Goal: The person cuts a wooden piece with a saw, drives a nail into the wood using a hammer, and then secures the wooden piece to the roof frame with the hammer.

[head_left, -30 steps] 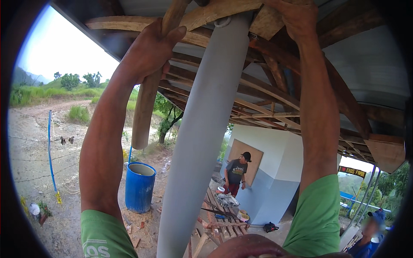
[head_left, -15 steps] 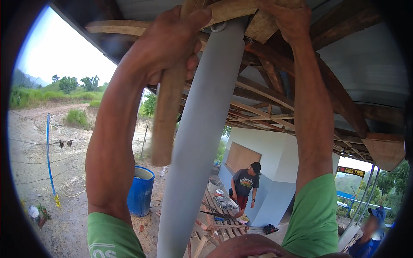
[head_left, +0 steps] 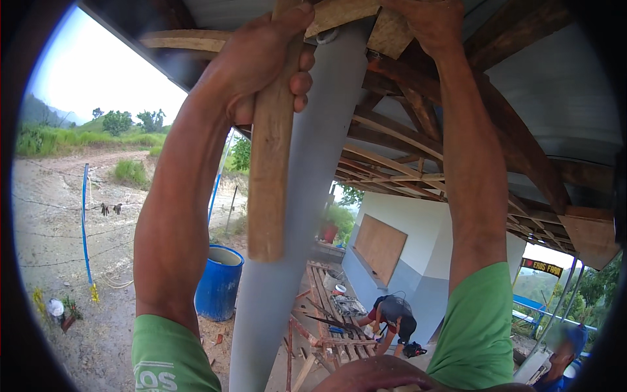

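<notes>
Overhead on the left, my left hand [head_left: 268, 62] is closed around an upright wooden stick [head_left: 269, 202]. The stick's squared lower end hangs in front of a grey round post [head_left: 310, 189]; its upper end is cut off by the picture edge. My right hand [head_left: 434, 29] is raised beside the post top, closed on a pale wooden batten [head_left: 343, 14] there. Its fingertips run partly out of the picture. Just below that hand, a wooden block [head_left: 390, 32] sits against the post. A light ring [head_left: 326, 37] shows at the post's top.
Roof timbers [head_left: 418, 117] and metal sheeting spread overhead. Below, a person [head_left: 395, 317] bends beside a slatted wooden bench [head_left: 326, 307] bearing tools. A blue barrel [head_left: 219, 287] stands left of the post. Another person [head_left: 565, 353] is at lower right. A wire fence [head_left: 85, 222] runs at left.
The stick's lower end has swung slightly right and now hangs in front of the post. The person by the bench has gone from standing to bending down. Both my hands keep their grip.
</notes>
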Demonstrator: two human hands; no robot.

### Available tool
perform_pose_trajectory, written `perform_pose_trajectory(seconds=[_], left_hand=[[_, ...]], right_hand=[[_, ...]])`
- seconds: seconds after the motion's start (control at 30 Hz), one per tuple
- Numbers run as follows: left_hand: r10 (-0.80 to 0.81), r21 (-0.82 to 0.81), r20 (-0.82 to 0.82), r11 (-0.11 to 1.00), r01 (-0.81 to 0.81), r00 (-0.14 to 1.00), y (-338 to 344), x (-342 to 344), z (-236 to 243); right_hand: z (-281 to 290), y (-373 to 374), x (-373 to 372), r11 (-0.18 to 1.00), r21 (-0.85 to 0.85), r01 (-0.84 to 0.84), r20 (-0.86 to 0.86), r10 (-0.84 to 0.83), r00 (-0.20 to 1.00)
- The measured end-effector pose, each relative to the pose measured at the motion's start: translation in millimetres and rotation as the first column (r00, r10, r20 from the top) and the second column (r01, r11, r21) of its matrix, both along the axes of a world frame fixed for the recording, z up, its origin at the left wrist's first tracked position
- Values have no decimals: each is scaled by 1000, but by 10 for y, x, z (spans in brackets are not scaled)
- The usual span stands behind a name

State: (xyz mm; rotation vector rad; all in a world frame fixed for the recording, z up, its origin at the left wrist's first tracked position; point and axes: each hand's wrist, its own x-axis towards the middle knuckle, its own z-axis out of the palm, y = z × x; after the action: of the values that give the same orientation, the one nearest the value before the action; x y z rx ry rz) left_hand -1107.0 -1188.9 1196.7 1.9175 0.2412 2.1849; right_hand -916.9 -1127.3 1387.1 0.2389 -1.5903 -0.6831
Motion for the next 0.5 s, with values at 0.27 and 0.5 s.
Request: perform_pose_trajectory(seconds=[0.27,0.5], left_hand=[[-218,152,197,970,190,956,52,-475,36],[172,20,103,984,-175,980,-55,-80,-44]], right_hand=[[-57,-17,-106,1000,-13,24,-28,-25,999],[-72,-93,-24,998,18,66,-88,-64,994]])
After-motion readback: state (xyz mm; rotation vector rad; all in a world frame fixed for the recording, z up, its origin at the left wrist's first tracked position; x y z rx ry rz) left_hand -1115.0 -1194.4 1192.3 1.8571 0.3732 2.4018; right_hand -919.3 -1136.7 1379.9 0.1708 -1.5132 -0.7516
